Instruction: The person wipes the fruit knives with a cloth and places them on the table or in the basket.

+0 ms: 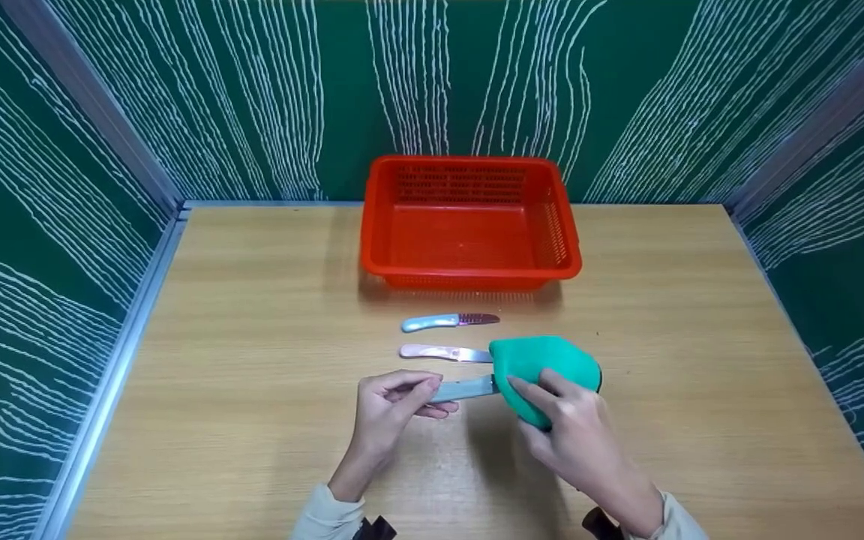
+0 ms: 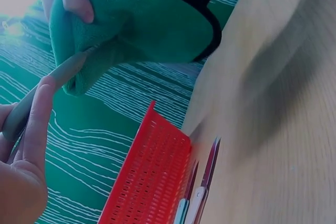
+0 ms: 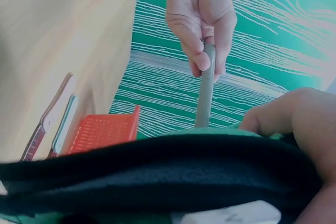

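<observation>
Nearest, light-coloured sleeves reach in over a wood-grain table, with dark bands near the cuffs. Beyond them the left hand is mostly closed, thumb and fingers pinching the end of a grey-blue handle, the other fingers bent loosely beneath. The right hand is also closed to a grip, its fingers and thumb curled on a folded green cloth with black edging, and a white tag shows by that edging in the right wrist view. The handle runs from the left hand toward the right, and its far end goes into the fold of the cloth, so whatever lies inside is hidden. Both handle and cloth are held up off the table, casting a shadow on it. Just past the handle lies a pink-handled knife, the tip of its blade covered by the cloth in the head view. Farther on, roughly parallel, lies a light-blue-handled knife with a dark reddish blade. Behind the knives stands a red basket with perforated sides, near green walls streaked with wavy white lines.
</observation>
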Available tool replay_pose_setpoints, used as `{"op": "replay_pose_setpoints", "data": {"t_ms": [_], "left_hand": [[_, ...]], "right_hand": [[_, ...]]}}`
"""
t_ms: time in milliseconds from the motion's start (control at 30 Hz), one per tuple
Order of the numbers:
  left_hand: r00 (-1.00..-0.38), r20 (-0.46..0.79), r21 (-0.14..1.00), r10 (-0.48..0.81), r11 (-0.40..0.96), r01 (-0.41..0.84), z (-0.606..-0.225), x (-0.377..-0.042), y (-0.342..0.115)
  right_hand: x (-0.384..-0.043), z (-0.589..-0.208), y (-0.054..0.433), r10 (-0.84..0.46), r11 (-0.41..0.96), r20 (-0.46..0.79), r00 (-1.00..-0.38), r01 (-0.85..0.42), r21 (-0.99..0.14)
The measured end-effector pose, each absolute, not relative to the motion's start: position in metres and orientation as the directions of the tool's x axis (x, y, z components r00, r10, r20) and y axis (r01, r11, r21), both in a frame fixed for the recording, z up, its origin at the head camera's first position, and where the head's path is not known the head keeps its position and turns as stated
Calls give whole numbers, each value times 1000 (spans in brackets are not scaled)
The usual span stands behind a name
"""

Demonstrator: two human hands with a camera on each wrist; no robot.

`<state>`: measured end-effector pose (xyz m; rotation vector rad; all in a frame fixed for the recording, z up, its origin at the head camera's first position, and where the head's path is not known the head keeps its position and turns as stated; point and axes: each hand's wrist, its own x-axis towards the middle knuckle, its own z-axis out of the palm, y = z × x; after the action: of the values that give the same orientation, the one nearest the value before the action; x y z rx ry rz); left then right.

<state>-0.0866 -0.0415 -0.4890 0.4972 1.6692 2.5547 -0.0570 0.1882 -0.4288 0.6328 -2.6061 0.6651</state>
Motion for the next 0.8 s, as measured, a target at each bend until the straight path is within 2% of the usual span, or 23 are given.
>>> {"op": "replay_pose_setpoints", "data": {"t_ms": [233, 800], "left_hand": [[-945, 241, 903, 220, -407, 135, -491, -87, -44], [-949, 262, 899, 174, -403, 174, -497, -85, -49]], "right_hand": [[-60, -434, 193, -307, 821, 438, -845, -468, -328], [-66, -436, 226, -195, 836, 467, -862, -396, -381]]}}
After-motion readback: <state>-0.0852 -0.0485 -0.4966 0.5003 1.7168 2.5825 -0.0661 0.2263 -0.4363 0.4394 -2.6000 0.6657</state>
